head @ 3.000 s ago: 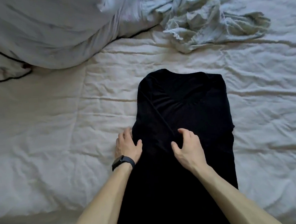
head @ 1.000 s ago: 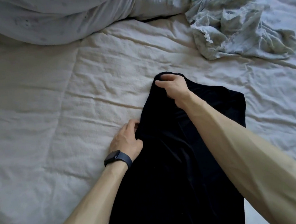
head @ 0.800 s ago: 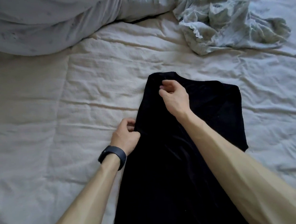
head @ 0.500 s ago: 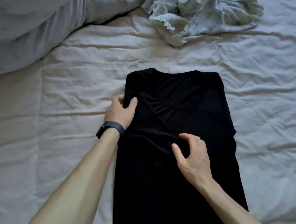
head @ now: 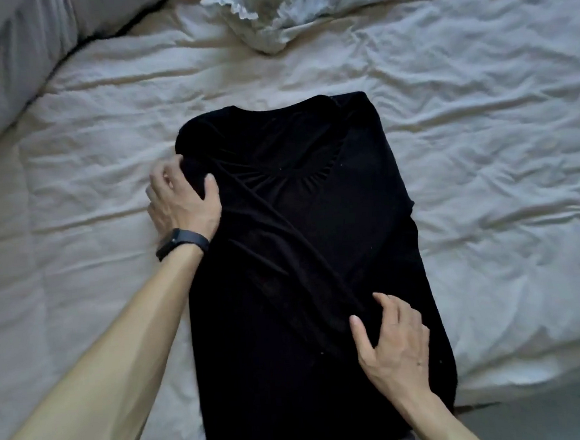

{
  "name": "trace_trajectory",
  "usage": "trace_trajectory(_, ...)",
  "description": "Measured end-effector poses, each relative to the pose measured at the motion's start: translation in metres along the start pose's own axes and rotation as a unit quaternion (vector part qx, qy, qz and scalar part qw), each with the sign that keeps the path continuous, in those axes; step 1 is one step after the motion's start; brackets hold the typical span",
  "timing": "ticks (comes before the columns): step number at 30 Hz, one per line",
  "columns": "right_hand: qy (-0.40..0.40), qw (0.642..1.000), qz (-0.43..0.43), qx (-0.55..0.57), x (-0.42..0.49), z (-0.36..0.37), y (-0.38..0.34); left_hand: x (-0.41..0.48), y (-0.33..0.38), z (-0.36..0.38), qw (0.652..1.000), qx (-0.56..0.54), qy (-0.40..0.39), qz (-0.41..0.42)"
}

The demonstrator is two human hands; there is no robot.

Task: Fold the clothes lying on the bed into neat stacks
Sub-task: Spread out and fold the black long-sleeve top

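A black top (head: 318,259) lies lengthwise on the white bed (head: 484,172), its neckline at the far end and both sides folded inward. My left hand (head: 181,203), with a dark band on its wrist, grips the folded left edge near the shoulder, thumb on top of the cloth. Lower down, my right hand (head: 390,346) pinches a diagonal ridge of the fabric between thumb and fingers. A crumpled pale grey-green garment with a lace edge (head: 281,11) lies at the far end of the bed.
A grey pillow or duvet (head: 13,57) bulges at the far left. The bed's near edge (head: 533,374) runs along the lower right, with dark floor (head: 552,414) beyond it. Wrinkled sheet stretches on both sides of the black top.
My right hand left the collar and came down to the middle of the black top. My left hand slid up its left edge toward the shoulder.
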State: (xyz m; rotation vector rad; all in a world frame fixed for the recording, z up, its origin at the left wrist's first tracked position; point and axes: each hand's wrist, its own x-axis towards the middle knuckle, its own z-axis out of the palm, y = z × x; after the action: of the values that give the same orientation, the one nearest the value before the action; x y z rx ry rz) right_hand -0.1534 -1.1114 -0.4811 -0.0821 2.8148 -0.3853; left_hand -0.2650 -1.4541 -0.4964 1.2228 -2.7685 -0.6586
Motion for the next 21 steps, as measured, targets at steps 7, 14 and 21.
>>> trace_trajectory(7, -0.225, 0.968, 0.060, -0.096, -0.013, -0.045, 0.030, -0.124, -0.009, 0.014, 0.957, 0.153, -0.181, 0.165)
trace_trajectory(14, -0.346, 0.903, 0.204, 0.150, -0.031, -0.066, 0.079, -0.091, -0.015, 0.007, 0.954, 0.204, -0.212, 0.063)
trace_trajectory(21, -0.227, 0.854, 0.348, 0.312, -0.059, -0.055, 0.112, -0.082, -0.007, 0.002, 0.945, 0.242, -0.213, 0.057)
